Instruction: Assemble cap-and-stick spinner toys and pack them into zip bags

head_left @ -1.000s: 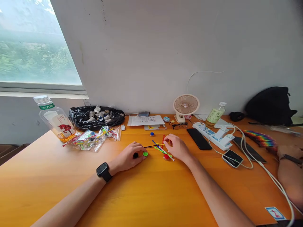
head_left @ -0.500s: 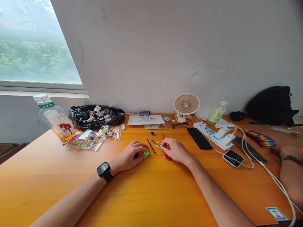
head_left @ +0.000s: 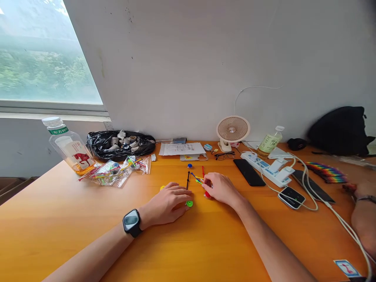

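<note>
My left hand reaches in low over the table with its fingers pointing right. Its thumb and fingertips close around a small green disc. A thin black stick lies just beyond those fingertips. Part of a yellow piece shows behind the knuckles. My right hand has curled, pinched fingers; what they hold, if anything, is hidden. A red disc shows under them. Beside its fingertips lie blue, yellow-green and red sticks. Farther back sits a blue disc.
Clear bags of colourful parts, a large plastic bottle and a black bag stand left. A fan, glasses, phone, power strip and cables occupy the right. Another person's arm rests at far right.
My left hand has moved right and nearer to me, with the green disc shifting alongside. The black stick has turned more upright in view. The yellow piece has come into sight. My right hand stays put.
</note>
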### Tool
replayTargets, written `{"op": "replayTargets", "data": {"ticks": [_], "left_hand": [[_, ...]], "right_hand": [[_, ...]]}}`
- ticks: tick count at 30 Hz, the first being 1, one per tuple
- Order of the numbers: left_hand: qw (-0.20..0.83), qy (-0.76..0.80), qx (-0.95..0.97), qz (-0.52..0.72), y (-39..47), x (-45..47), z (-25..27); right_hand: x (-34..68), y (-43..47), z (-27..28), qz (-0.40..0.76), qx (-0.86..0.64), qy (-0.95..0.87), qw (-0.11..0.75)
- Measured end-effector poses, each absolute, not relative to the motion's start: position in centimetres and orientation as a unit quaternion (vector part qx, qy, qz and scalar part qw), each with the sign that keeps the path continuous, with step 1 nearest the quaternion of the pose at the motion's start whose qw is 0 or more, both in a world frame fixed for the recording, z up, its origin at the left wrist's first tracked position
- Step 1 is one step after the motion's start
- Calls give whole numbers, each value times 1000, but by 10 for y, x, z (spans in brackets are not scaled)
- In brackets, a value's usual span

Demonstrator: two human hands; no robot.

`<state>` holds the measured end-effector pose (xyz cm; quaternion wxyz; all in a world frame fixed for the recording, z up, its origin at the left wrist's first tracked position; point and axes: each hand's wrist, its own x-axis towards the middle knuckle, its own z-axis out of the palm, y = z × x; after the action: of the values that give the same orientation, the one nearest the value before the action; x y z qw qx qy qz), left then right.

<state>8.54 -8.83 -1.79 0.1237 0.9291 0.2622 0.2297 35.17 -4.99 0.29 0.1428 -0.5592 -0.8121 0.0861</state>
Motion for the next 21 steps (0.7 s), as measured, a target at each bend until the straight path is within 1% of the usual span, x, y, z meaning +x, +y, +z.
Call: {"op": "replayTargets", "data": {"ticks": [5, 8, 13, 19, 21], "left_hand": [[151, 238, 931, 232, -90, 86, -18], [191, 240, 923, 231, -94, 86, -18], [278, 252, 892, 253, -95, 88, -22], [286, 277, 874, 279, -85, 82, -27], [284, 285, 871, 280, -82, 79, -27]], "right_hand": [[353, -51, 6, 87, -561, -815, 116], [352, -52, 7, 78, -553, -820, 123], [352, -52, 10, 85, -537, -826, 149], [350, -52, 9, 107, -528, -820, 194], [346, -51, 6, 122, -509, -822, 224]]}}
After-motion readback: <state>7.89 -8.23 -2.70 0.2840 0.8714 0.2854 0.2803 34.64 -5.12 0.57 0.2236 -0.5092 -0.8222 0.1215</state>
